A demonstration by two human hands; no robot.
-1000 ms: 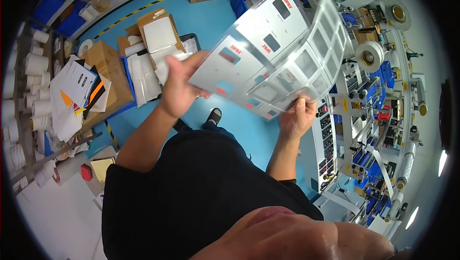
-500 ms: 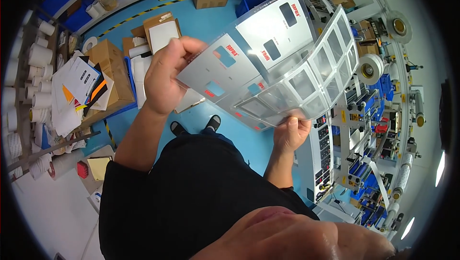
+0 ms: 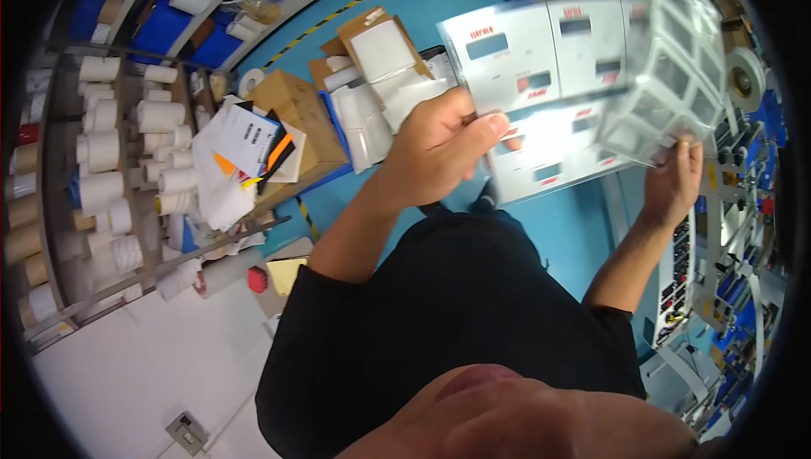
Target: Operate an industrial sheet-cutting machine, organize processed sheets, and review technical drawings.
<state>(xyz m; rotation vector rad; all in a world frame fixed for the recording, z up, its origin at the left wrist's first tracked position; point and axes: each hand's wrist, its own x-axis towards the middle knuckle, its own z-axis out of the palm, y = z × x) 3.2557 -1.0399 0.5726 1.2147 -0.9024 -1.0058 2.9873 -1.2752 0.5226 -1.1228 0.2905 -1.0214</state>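
Note:
Between my hands stretches a glossy printed sheet (image 3: 514, 68), whitish with red lettering and several dark or see-through rectangular windows. My left hand (image 3: 439, 146) pinches its left edge, thumb on top. A bright glare covers part of its lower middle. At the right end, a clear plastic sheet with white-framed panes (image 3: 673, 75) curves upward, overlapping the printed one. My right hand (image 3: 673, 182) grips the lower edge of this pane sheet between thumb and fingers. Whether the two sheets are joined I cannot tell; the right part is smeared by motion.
Shelves of white rolls (image 3: 101, 150) line the left. Loose papers (image 3: 245, 139) lie on a cardboard box (image 3: 306, 108), near an open carton (image 3: 361, 30). Machinery (image 3: 743, 256) runs along the right. A white tabletop (image 3: 127, 374) is at lower left.
The view has turned left, so the surroundings sit further right. My hands and the sheets have shifted right in view; the printed sheet lies more level, and its pane end stands up at the right.

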